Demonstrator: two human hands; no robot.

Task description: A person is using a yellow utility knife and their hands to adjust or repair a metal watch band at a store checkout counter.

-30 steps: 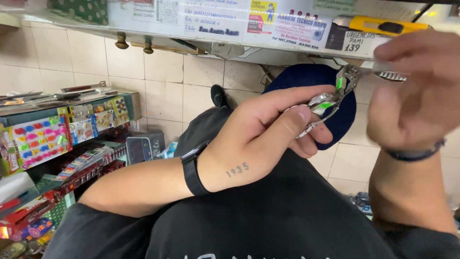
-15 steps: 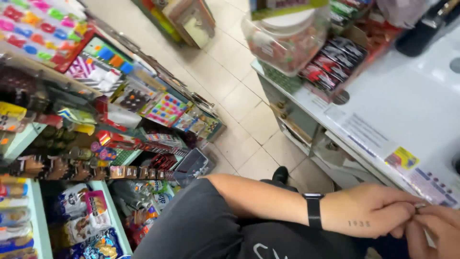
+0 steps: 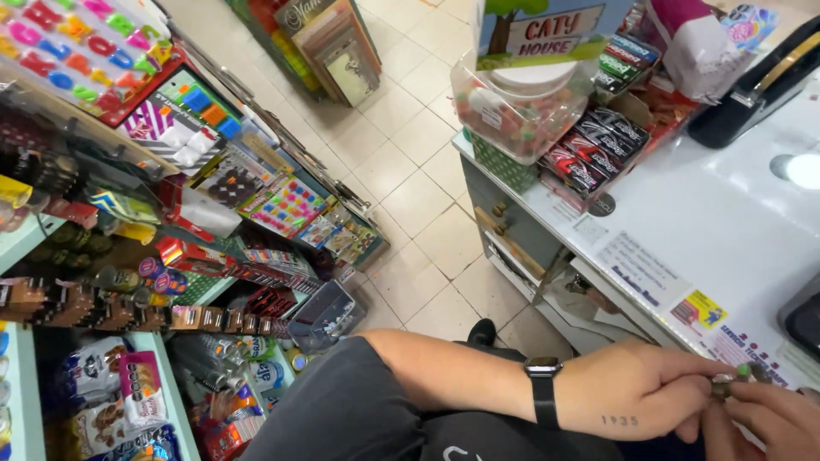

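My left hand (image 3: pixel 645 397), with a black watch on its wrist, lies low at the bottom right, just below the edge of the white counter (image 3: pixel 726 213). Its fingertips pinch a small metal object with a green tip (image 3: pixel 733 382). My right hand (image 3: pixel 769 420) comes in from the bottom right corner. Its fingers close on the same small object from the other side. Most of the object is hidden between the fingers. My dark sleeve and lap fill the bottom edge.
On the counter stand a clear jar of sweets (image 3: pixel 521 102), a box of dark packets (image 3: pixel 598 145) and a black case (image 3: pixel 760 77). Drawers (image 3: pixel 512 248) sit under the counter. Shelves of toys and snacks (image 3: pixel 128 213) line the left of a tiled aisle (image 3: pixel 410 179).
The view has swung from my raised hands with the metal object down and left to the aisle. Both hands now sit low at the bottom right, still on the object.
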